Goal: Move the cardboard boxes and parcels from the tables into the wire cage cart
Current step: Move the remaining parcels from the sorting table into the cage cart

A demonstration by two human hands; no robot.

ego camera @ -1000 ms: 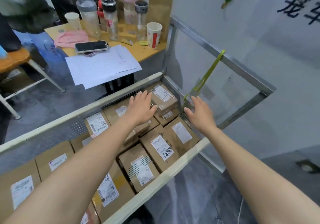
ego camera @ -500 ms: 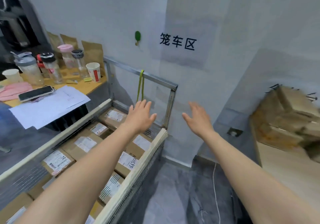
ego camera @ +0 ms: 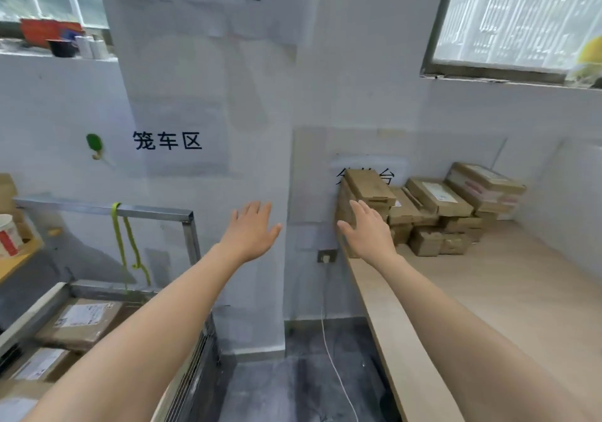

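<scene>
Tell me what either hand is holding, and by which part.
Nothing: the left hand and right hand are both open, fingers straight, empty.

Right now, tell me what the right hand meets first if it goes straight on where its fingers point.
Probably the leftmost brown cardboard box atop the pile on the pale wooden table; the open right hand overlaps it in view, though depth is unclear.

The wire cage cart (ego camera: 97,208) runs off the left and bottom edges. The left forearm (ego camera: 156,324) covers some of its parcels (ego camera: 81,320), whose labels are too blurred to read. Stacked cardboard boxes (ego camera: 436,197) hide most of the black wall lettering (ego camera: 386,177) behind them. The right grip (ego camera: 369,236) covers the stack's near corner.
</scene>
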